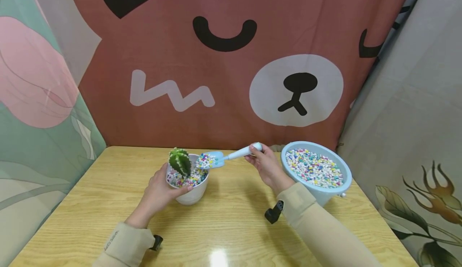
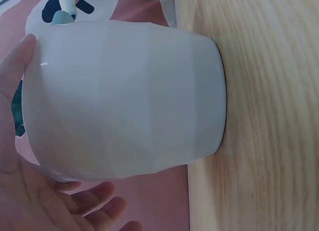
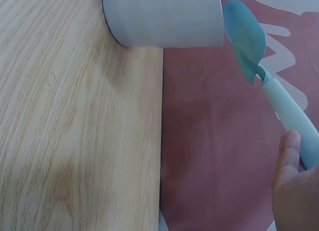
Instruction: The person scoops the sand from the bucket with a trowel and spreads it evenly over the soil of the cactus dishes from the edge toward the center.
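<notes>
A small green cactus (image 1: 180, 162) stands in a white flowerpot (image 1: 192, 197) topped with multicoloured pebbles. My left hand (image 1: 157, 195) holds the pot from its left side, thumb near the rim; the left wrist view shows the white pot wall (image 2: 124, 101) upright on the table. By its pale handle, my right hand (image 1: 268, 168) grips a light blue trowel (image 1: 217, 159). The blade, loaded with coloured pebbles, is at the pot's right rim. The right wrist view shows the blade's underside (image 3: 245, 39) beside the pot; whether they touch, I cannot tell.
To the right of my right hand stands a light blue bucket (image 1: 319, 195) full of the same pebbles. The wooden table (image 1: 223, 227) ends at a back edge against a brown bear-print cloth (image 1: 173, 126). A patterned curtain (image 1: 397, 138) hangs on the right.
</notes>
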{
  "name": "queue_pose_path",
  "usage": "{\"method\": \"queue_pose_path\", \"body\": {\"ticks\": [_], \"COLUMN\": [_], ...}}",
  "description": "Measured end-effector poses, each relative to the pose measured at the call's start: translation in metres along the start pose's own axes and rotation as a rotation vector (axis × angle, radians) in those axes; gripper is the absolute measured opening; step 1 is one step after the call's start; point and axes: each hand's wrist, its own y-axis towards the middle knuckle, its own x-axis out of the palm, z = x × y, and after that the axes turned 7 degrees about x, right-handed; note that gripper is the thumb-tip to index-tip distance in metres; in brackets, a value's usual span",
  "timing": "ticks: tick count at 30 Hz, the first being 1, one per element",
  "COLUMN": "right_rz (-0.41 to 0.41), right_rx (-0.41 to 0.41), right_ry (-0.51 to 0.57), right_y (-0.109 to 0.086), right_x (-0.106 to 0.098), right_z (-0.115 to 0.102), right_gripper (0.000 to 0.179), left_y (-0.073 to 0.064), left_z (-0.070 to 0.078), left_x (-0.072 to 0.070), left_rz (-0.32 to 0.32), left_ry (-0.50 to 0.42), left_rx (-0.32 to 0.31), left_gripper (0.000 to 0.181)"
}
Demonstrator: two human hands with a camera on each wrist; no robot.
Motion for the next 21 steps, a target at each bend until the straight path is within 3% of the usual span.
{"method": "queue_pose_path", "body": {"ticks": [6,14,21], "right_rz": [-0.008,-0.024,-0.031], "right_rx": [0.01,0.0,-0.01], "right_ry": [-0.016,-0.049,-0.071], "right_y": [0.0012,0.0006,-0.0003], "right_x": [0.0004,0.0019,0.0029], "right_z": [-0.0004,-0.0041,-0.0064], "right_gripper": [0.009,0.013,0.012], "left_y": [0.0018,0.0029,0.0036], "left_z": [-0.0032,-0.0025,-0.0056], "left_x": [-0.0013,-0.0043,-0.0049], "left_rz": [-0.023,-0.065,-0.072], "left_ry": [-0.021,-0.015,-0.01], "left_rx": [0.013,-0.028,-0.012], "left_gripper": [0.108,0.116,0.118]}}
